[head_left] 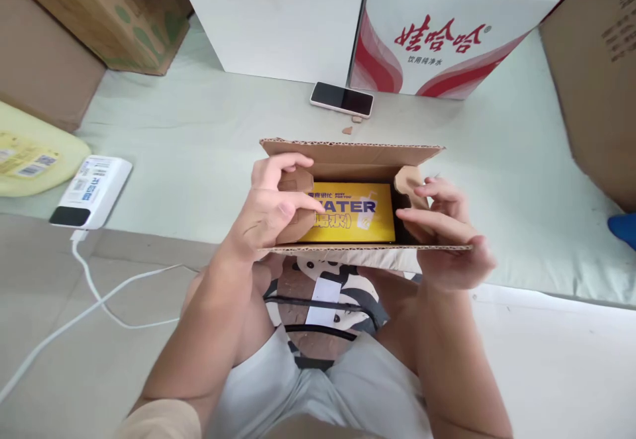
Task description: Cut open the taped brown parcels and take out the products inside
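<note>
A small open cardboard box [352,154] stands at the edge of the pale surface, its long back flap and front flap raised. Inside lies a yellow box [348,230] with dark blue lettering and a printed cup. My left hand [261,210] is at the left end, its fingers curled over the left side flap [298,184], holding the cardboard. At the right end my right hand [450,247] grips the box, with fingers reaching over the right side flap [408,177] and the thumb outside by the front flap's corner. The palms' undersides are partly hidden.
Behind the box lie a phone [342,99] and small cardboard scraps [348,130]. A white-and-red carton [437,61] and larger cartons line the back. At left are a yellow jug [34,154] and a white power bank [94,187] with a cable [89,280].
</note>
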`<state>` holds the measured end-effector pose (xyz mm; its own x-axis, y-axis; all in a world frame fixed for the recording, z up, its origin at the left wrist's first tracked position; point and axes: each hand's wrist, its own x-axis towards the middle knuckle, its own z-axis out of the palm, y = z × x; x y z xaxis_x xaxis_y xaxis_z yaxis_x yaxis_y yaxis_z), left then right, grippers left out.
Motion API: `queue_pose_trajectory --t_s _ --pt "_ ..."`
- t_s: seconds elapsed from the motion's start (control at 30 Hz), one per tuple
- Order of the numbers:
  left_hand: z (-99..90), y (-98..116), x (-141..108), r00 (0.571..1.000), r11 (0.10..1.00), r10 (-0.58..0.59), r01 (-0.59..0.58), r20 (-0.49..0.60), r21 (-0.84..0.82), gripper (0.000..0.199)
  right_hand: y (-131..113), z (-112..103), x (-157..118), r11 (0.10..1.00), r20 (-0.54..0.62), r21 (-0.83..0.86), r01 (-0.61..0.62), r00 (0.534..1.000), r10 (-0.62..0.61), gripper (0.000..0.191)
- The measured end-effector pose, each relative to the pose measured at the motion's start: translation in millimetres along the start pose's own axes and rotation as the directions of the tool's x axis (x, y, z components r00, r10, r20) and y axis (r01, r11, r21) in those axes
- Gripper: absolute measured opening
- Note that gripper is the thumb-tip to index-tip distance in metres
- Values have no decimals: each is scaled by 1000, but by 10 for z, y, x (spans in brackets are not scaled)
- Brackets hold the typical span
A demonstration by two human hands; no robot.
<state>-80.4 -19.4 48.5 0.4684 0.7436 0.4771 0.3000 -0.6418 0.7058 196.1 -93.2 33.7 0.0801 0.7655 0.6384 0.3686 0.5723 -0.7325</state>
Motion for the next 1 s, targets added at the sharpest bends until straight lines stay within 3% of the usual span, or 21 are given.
queue_pose_trajectory --t_s 0.1,0.23,0.37,0.43,0.57,0.73,0.8,0.87,0.93,1.0 --pt "0 -3 -33 999 999 1 -3 -53 -41 68 -99 -15 23 991 82 -132 -19 996 30 74" --pt "55 -44 -38 964 984 17 -64 -266 -169 59 -131 36 -2 978 106 -204 -45 992 68 75" --pt "105 -117 4 900 959 -4 -120 -436 -257 59 -91 156 -71 938 13 -334 -98 994 108 62" --pt "110 -151 35 892 945 -30 -122 -451 -304 62 -90 212 -112 917 -41 -385 -102 995 93 53" --pt "85 -166 81 884 887 -77 -150 -461 -436 60 -180 319 -245 930 -118 -354 -102 991 64 52" --pt "22 -140 65 795 799 -251 -152 -552 -582 61 -398 423 -479 869 -243 -432 -241 959 145 45" --pt "-20 -135 42 797 798 -267 -133 -542 -588 59 -508 381 -520 820 -169 -529 -220 974 152 41" --pt "-83 -114 18 827 842 -222 -104 -517 -529 55 -643 279 -500 767 55 -633 -101 983 175 38" --pt "-170 -67 -6 888 882 -167 -60 -429 -467 44 -804 157 -415 726 295 -686 48 931 217 36" --pt "-272 -3 -31 956 883 -141 4 -257 -470 30 -973 67 -272 699 429 -698 152 871 238 34"
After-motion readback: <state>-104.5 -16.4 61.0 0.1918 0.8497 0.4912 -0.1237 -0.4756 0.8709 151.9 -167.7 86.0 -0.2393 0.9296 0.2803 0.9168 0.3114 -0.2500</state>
